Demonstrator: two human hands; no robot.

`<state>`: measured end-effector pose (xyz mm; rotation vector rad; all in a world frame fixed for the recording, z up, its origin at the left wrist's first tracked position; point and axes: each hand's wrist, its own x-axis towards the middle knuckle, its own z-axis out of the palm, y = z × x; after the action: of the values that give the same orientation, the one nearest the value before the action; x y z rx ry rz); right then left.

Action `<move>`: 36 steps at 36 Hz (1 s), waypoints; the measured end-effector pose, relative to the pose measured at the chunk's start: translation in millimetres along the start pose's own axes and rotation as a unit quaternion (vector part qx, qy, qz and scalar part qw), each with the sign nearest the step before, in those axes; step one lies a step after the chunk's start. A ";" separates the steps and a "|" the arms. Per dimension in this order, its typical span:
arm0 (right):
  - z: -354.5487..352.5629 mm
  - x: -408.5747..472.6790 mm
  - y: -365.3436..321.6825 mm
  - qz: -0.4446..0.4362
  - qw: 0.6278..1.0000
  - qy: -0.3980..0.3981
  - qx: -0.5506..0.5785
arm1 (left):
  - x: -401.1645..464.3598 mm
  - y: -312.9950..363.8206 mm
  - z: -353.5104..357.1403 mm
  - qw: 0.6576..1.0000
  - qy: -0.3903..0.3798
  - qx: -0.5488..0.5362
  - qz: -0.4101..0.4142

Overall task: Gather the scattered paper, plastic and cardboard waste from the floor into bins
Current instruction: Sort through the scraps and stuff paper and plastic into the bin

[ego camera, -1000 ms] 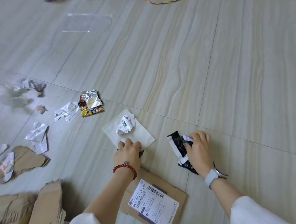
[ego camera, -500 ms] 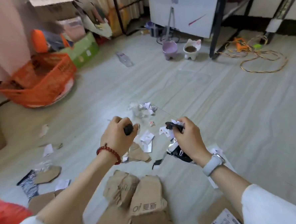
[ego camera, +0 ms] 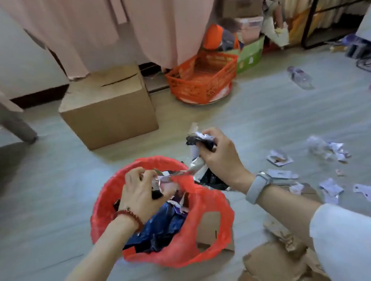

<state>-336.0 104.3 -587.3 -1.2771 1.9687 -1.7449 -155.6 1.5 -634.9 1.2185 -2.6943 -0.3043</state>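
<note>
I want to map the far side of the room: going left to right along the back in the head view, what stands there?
Closed cardboard box → orange plastic basket → green box → clear plastic bottle lying on the floor.

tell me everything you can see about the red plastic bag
The red plastic bag is thin, translucent and crinkled, standing open on the floor with its mouth wide and facing up. A cut-out carrying handle shows on its right side. It is already partly filled with dark blue and black wrappers and bits of silvery foil. The left hand reaches into the mouth, gripping scraps; the right hand holds crumpled black and white waste just above its far right rim. Torn cardboard lies against its right side.
</note>
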 end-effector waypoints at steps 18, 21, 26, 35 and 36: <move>149.0 -50.1 91.4 -0.070 0.718 -0.499 -0.480 | -10.9 -80.2 57.4 0.948 -0.273 0.164 -0.012; 155.8 -45.3 101.3 -0.024 0.692 -0.522 -0.497 | -1.3 -78.9 71.5 0.940 -0.287 0.180 -0.038; 168.4 -47.5 118.7 0.014 0.671 -0.547 -0.501 | 4.3 -81.9 95.6 0.919 -0.335 0.196 -0.064; 167.5 -38.5 115.0 0.050 0.682 -0.575 -0.448 | 10.9 -80.1 91.0 0.925 -0.337 0.152 -0.085; 162.0 -34.8 107.8 0.058 0.688 -0.580 -0.433 | 11.0 -80.0 83.6 0.925 -0.342 0.148 -0.078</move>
<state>-257.0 7.0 -740.2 -1.7194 1.7962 0.3698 -124.8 -48.8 -735.1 1.6745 -3.3285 -0.4192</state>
